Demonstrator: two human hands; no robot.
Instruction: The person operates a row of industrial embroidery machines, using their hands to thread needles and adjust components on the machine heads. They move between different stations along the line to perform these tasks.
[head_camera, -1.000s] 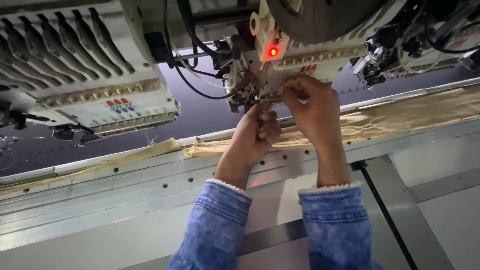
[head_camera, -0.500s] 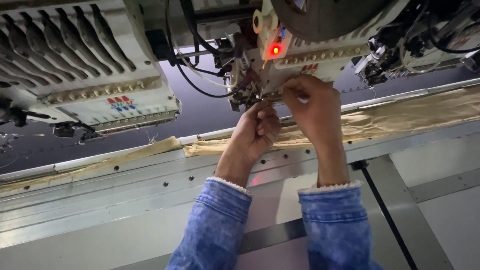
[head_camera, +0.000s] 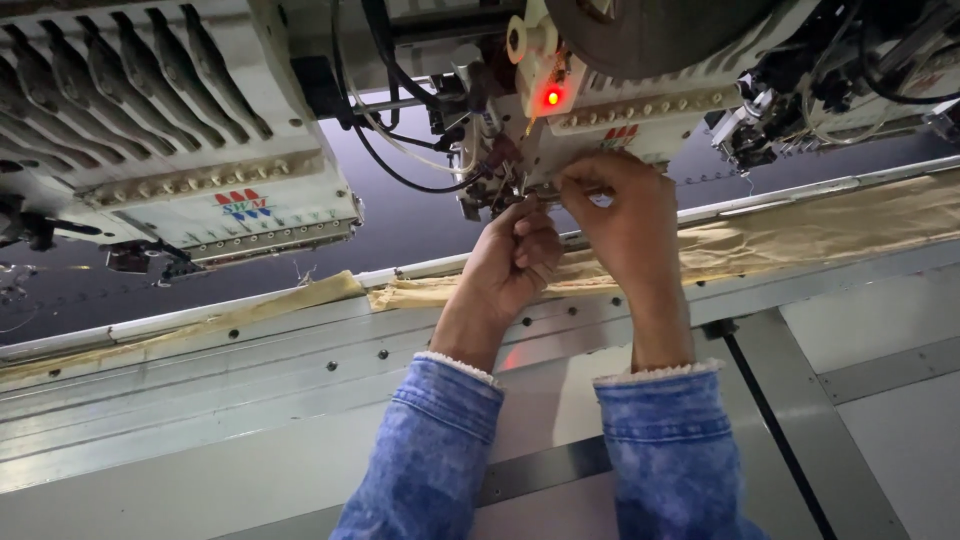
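Both my hands reach up to the needle area of a white embroidery machine head (head_camera: 600, 120) with a lit red lamp (head_camera: 552, 97). My left hand (head_camera: 515, 260) has its fingers curled and pinched just under the needles (head_camera: 505, 185). My right hand (head_camera: 620, 215) pinches something very thin, probably a thread, right beside the left fingertips; the thread itself is too fine to make out. Both sleeves are blue denim with a pale lining. Dark fabric (head_camera: 400, 225) is stretched beneath the machine heads.
A second white embroidery head (head_camera: 170, 170) stands at the left, and a third one (head_camera: 830, 90) with black cables at the right. A tan cloth strip (head_camera: 800, 235) runs along the metal frame rail (head_camera: 250, 360). Grey table panels (head_camera: 880, 420) lie below.
My view has shifted slightly. Both hands stay at the needles, with only small finger movements of the left hand.
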